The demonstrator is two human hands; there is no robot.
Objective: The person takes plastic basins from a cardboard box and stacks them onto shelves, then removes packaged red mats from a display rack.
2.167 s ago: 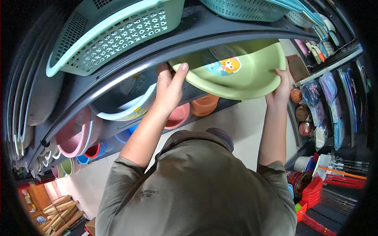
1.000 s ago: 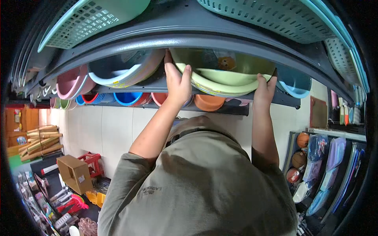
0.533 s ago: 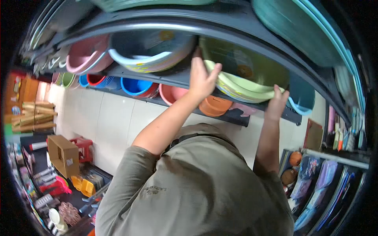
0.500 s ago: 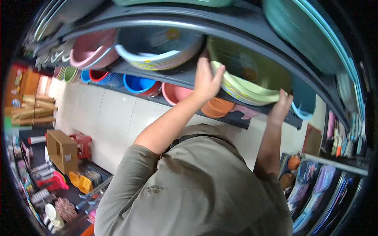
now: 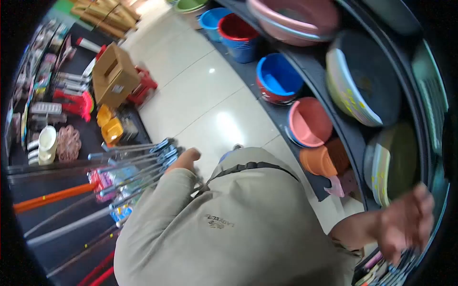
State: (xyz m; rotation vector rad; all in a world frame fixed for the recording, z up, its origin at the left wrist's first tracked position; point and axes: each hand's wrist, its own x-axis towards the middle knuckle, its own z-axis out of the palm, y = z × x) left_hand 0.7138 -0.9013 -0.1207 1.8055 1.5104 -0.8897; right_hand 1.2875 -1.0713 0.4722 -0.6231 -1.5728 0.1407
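My right hand (image 5: 408, 224), smeared by motion, is raised at the lower right with its fingers apart and nothing held. Just above it on the shelf is a stack of pale green basins (image 5: 380, 174) with yellow markings. My left hand (image 5: 186, 161) hangs low beside my body, close to the blue-grey ends of several metal poles (image 5: 164, 151). Its fingers are mostly hidden, and I cannot make out anything in it. Farther up the shelf rests a stack of pale blue basins (image 5: 350, 90).
Pink basins (image 5: 296, 21) occupy the upper shelf end. Below are blue buckets (image 5: 279, 76), a pink tub (image 5: 310, 121) and orange pots (image 5: 317, 161). A tiled aisle (image 5: 191, 90) runs between the shelves. At left are a cardboard box (image 5: 114, 78) and an orange pole (image 5: 57, 196).
Both hands have come off the pale green basins, which stay on the shelf. My left hand has dropped to my side; the right has moved away. The view has turned left.
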